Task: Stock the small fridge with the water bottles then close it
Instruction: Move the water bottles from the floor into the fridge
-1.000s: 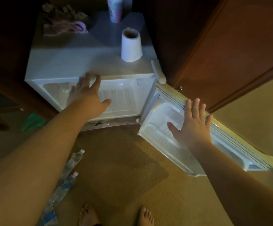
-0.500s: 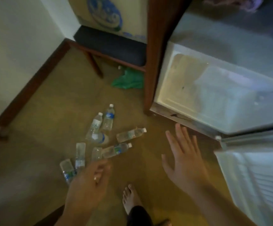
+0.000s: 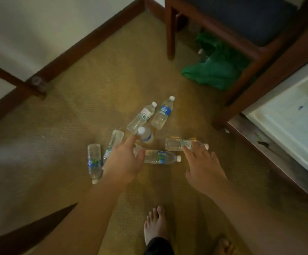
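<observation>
Change since earlier view: both hands had dropped from beside the fridge to the bottle cluster, and the view had swung left, leaving only the fridge's corner at the right edge.
Small white fridge [image 3: 294,115]: stood open at far right, well apart from the bottles; nothing was seen stocked in the visible part.
Tan woven carpet [image 3: 76,126]: carried all the bottles, lying or standing near the centre.
Dark wooden chair with blue seat [image 3: 241,21]: stood between the cluster and the fridge, a crumpled green bag [image 3: 212,72] under it.
Clear plastic water bottles [image 3: 160,157]: about seven, loose, some touching one another.
Left hand [image 3: 123,162]: fingers spread and relaxed, gripping nothing; forefinger reached toward the white cap of the small upright bottle [image 3: 146,135]; contact could not be confirmed.
Right hand [image 3: 204,170]: fingers spread, tips resting on the lying bottle with a green label [image 3: 182,144]; not yet closed round it.
Risk: round bottles could roll off under a loose touch, judged likely; the upright one could topple into its neighbours.
</observation>
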The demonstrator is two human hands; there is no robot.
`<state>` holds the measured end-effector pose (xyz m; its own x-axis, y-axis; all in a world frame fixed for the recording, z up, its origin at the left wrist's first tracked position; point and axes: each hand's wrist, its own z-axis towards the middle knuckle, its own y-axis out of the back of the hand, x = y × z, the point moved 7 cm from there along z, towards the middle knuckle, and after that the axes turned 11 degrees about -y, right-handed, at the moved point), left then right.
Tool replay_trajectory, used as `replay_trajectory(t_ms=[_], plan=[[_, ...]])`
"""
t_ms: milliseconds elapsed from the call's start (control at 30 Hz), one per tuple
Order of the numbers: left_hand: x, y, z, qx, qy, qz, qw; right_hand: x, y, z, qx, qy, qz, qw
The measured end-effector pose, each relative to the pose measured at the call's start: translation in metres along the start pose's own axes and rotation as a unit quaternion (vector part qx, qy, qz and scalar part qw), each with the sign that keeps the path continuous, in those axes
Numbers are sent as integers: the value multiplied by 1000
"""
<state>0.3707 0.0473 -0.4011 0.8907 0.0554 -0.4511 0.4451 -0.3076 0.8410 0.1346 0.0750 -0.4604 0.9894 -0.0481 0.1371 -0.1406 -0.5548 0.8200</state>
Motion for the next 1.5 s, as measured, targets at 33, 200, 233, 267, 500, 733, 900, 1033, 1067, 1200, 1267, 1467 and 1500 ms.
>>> replay_trajectory(t_ms=[33,200,233,267,500,733,900,1033,1067,1200,1267,1467,1500], plan=[[5,-10,13,6,-8,16,1000,-5,-7,12,4,-2,-3,1000],[33,-49,78,71,-2,87,994,-37,-40,80,39,-36,-24,998],[38,-56,90,86,-10,109,990,-44,-48,93,58,-45,-25,997],[43,-63,99,99,-18,129,986,-51,-56,106,69,-53,-26,996],[59,-88,143,98,-123,211,965,-80,-111,183,64,-121,-26,990],[22,-75,162,90,-186,271,940,-80,-105,192,101,-78,-34,991],[-45,-41,161,52,-232,265,934,-80,-25,150,49,29,-15,998],[-120,-9,148,3,-288,268,919,-95,35,108,-23,65,-42,997],[-141,-2,143,-16,-306,263,915,-105,48,98,-37,63,-43,996],[-214,13,126,-69,-373,236,895,-164,93,51,-84,11,31,996],[-243,16,117,-87,-402,202,889,-196,110,22,-102,-29,117,987],[-301,12,98,-105,-460,99,876,-275,149,-56,-254,-126,256,924],[-307,8,97,-103,-467,84,874,-287,154,-64,-282,-138,270,910]])
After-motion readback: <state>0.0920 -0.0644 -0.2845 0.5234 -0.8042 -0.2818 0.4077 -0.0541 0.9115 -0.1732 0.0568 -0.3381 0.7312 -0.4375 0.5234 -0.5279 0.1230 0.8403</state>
